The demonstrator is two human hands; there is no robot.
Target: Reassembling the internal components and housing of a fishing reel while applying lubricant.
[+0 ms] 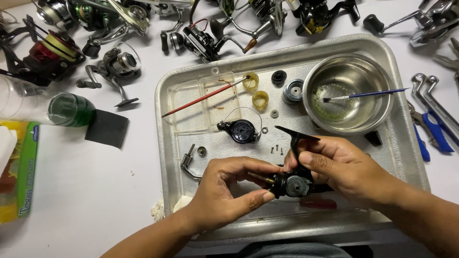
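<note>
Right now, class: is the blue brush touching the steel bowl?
Touching. The head view shows the blue brush resting on the steel bowl rim, bristles down inside it.

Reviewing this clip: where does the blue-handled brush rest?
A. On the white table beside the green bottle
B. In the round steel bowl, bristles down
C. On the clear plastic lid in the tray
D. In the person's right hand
B: the blue-handled brush leans across the rim of the steel bowl, bristles in the greenish residue at the bottom.
</note>
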